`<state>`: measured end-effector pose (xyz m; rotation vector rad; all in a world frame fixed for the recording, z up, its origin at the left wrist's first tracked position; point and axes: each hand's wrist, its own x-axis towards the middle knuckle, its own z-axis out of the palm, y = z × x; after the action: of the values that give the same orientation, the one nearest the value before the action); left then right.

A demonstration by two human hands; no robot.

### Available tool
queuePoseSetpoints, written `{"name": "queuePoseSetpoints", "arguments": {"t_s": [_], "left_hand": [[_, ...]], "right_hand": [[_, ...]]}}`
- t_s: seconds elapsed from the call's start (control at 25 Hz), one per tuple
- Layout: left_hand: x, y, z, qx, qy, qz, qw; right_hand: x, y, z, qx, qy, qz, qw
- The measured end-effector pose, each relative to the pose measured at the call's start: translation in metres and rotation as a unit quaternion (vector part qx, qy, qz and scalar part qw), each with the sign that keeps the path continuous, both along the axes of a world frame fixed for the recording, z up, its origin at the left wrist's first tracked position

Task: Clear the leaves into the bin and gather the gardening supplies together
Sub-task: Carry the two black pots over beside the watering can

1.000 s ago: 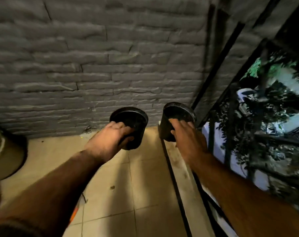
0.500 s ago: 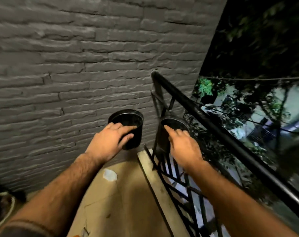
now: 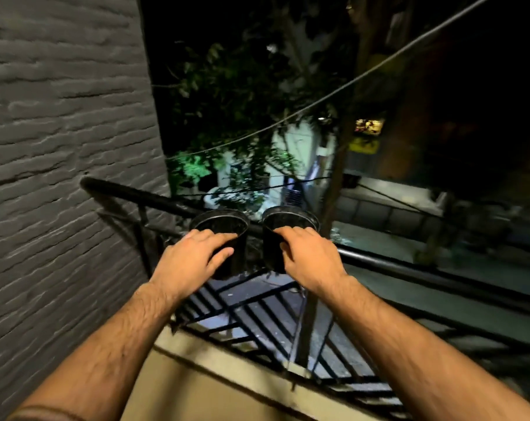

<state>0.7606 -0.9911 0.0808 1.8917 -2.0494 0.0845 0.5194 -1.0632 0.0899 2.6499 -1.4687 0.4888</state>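
Note:
I hold two empty black plastic plant pots side by side at chest height, level with the balcony railing's top bar. My left hand (image 3: 194,262) grips the near rim of the left pot (image 3: 224,221), fingers curled over its edge. My right hand (image 3: 307,256) grips the near rim of the right pot (image 3: 291,215) the same way. Both pots are upright with their dark insides showing. No leaves or bin are in view.
A grey brick wall (image 3: 60,177) stands close on the left. A black metal railing (image 3: 409,262) with slanted bars runs from the wall across to the right. A beige ledge (image 3: 227,369) lies under it. Beyond are trees, a cable and a dark street far below.
Both hands have lifted the pots from floor level up to the railing's top bar. My view has swung up and right, away from the tiled floor towards the street.

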Motion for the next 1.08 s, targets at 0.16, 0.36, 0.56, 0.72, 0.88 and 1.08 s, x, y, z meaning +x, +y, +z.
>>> {"name": "queuePoseSetpoints", "arguments": {"t_s": [0.16,0.36,0.56,0.72,0.88,1.08], "left_hand": [[-0.098,-0.019,0.022,-0.021,-0.008,-0.108,0.994],[-0.229,-0.014,0.031,-0.019,-0.017,-0.228,0.973],[-0.336,0.013,0.010,0.014,-0.020,-0.325,0.946],[-0.412,0.024,-0.001,0.028,-0.025,-0.408,0.912],[-0.469,0.029,-0.005,0.018,-0.005,-0.503,0.864],[-0.517,0.040,-0.022,0.015,0.036,-0.602,0.797]], "right_hand": [[-0.098,0.030,0.020,-0.007,0.012,-0.098,0.995],[-0.227,0.087,0.018,0.022,-0.001,-0.233,0.972],[-0.333,0.164,-0.002,0.038,-0.023,-0.348,0.937],[-0.397,0.230,-0.011,0.045,-0.027,-0.447,0.893],[-0.425,0.284,-0.011,0.031,-0.038,-0.551,0.833],[-0.411,0.340,-0.025,0.025,-0.060,-0.650,0.757]]}}
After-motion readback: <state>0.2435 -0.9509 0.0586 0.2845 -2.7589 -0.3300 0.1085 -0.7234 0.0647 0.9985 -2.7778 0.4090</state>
